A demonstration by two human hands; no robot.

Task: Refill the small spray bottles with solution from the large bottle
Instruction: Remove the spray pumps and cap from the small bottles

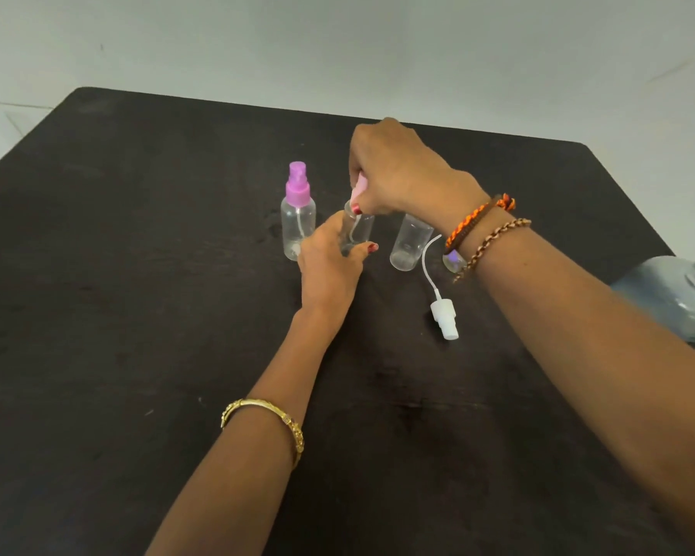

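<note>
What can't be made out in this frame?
- Large bottle: cut off by the right edge and partly behind the right arm; its cap and fill level can't be seen.
- Pink sprayer: mostly hidden inside the right hand.
- Middle bottle: partly covered by the left hand.
- Small clear item by the right wrist: half hidden by the bracelets, unidentifiable.

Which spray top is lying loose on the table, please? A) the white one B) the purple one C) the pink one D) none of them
A: the white spray top lies on its side on the table with its tube trailing, near the open bottle; the purple top sits on its bottle, and the right hand holds the pink top.
</note>
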